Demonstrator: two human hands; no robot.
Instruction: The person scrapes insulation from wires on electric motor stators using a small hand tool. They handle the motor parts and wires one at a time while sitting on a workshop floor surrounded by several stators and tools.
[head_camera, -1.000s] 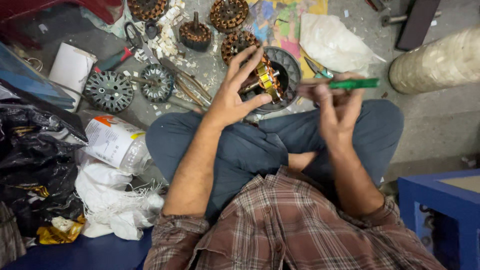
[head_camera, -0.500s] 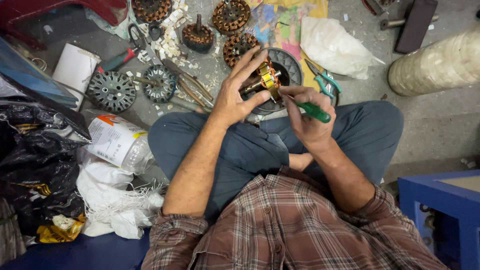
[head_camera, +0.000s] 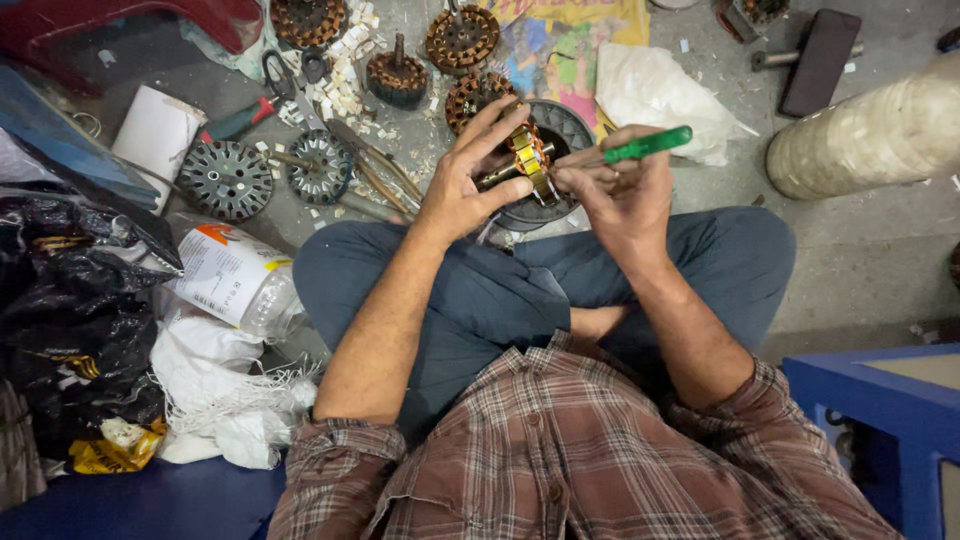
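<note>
Wound motor core (head_camera: 528, 160) over littered grey concrete floor (head_camera: 860, 250)

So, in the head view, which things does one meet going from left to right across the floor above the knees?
White paper roll → grey slotted metal disc → left hand → copper-wound yellow motor part → right hand holding green-handled tool → large pale cylinder roll.

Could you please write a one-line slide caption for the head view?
Seated cross-legged, left hand steadies a copper-wound motor armature while right hand works it with a green-handled tool.
</note>
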